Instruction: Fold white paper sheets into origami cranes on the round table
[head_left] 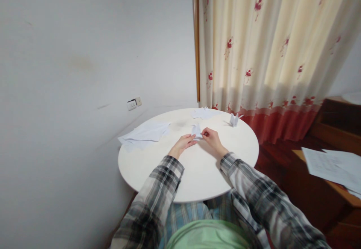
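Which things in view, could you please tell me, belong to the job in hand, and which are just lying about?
Job in hand:
- folded paper, held by the left hand and right hand
- white table, beneath them
- white sheets at table's left, probably supply

Just lying about:
- paper figure, untouched at table's right
- papers at far right, off the table

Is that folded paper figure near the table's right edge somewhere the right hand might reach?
Probably yes: nothing visible blocks the way from the right hand to the folded paper figure, though the fingers appear to pinch another folded paper.
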Demonstrator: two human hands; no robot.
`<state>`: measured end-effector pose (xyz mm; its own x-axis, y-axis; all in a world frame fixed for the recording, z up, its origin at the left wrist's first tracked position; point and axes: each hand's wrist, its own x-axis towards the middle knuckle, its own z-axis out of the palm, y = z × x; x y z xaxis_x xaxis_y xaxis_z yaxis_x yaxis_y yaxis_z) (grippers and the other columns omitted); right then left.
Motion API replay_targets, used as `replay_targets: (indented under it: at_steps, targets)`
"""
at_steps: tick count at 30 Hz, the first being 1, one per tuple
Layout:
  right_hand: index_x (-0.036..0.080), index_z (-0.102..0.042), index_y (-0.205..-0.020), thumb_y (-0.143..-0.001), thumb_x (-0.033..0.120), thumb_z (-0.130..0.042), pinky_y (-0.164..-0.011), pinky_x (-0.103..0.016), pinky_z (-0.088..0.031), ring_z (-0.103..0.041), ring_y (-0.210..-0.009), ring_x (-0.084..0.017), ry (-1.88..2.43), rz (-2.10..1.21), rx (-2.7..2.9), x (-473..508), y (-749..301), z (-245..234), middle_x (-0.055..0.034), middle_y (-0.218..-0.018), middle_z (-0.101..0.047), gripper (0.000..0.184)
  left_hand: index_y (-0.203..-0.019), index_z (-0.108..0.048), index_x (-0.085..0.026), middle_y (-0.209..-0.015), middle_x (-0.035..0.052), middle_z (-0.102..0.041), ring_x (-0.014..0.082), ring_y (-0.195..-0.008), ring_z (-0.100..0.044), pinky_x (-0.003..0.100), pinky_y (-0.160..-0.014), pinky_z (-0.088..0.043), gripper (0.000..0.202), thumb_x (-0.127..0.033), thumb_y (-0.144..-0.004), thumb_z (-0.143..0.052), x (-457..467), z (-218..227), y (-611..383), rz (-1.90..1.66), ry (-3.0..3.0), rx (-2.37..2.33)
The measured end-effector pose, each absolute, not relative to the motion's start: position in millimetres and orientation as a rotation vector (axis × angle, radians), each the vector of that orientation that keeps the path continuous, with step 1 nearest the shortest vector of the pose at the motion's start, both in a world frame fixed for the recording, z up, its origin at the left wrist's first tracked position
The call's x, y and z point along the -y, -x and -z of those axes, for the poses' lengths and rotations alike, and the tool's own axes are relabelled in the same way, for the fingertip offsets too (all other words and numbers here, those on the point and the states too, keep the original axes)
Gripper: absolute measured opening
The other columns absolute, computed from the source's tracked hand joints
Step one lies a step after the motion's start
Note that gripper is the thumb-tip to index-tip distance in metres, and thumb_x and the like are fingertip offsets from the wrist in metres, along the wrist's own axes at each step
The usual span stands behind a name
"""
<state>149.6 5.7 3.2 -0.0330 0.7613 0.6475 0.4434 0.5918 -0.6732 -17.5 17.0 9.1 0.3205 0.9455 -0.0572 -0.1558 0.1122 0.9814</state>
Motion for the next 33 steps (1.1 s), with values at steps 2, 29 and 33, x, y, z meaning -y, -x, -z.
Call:
replay_targets:
  at_steps: [2,29,33]
  targets:
    - [0.018,-0.055,-0.067,-0.066,0.014,-0.049,-0.058,-0.021,-0.038,-0.050,-0.058,-0.011,1.024,-0.316,1.683,-5.0,-149.5,-3.9,0.0011,-0.061,-0.056,0.007,-0.082,-0.064,-0.010,-0.090,0.0087,-0.067,0.0123,-0.077,-0.062,0.027,-0.086,-0.048,0.016,-0.021,-0.070,-0.068,-15.9,-9.7,16.8,-0.996,-1.148,-0.865]
    - [0.017,-0.061,-0.073,-0.074,0.022,-0.051,-0.064,-0.026,-0.045,-0.056,-0.064,-0.014,0.924,-0.251,1.657,-8.8,-149.8,0.4,-0.0037,-0.071,-0.063,0.012,-0.085,-0.064,-0.008,-0.083,0.0079,-0.068,0.0121,-0.069,-0.063,0.026,-0.080,-0.051,0.019,-0.015,-0.068,-0.069,-16.8,-11.9,16.2,-1.023,-1.109,-0.852]
    - [0.017,-0.062,-0.075,-0.076,0.023,-0.050,-0.065,-0.027,-0.045,-0.057,-0.066,-0.015,0.920,-0.261,1.647,-7.0,-150.0,-1.2,-0.0038,-0.073,-0.064,0.013,-0.084,-0.064,-0.007,-0.083,0.0093,-0.069,0.0112,-0.067,-0.063,0.026,-0.078,-0.051,0.015,-0.012,-0.070,-0.067,-18.3,-11.9,15.4,-1.046,-1.114,-0.857]
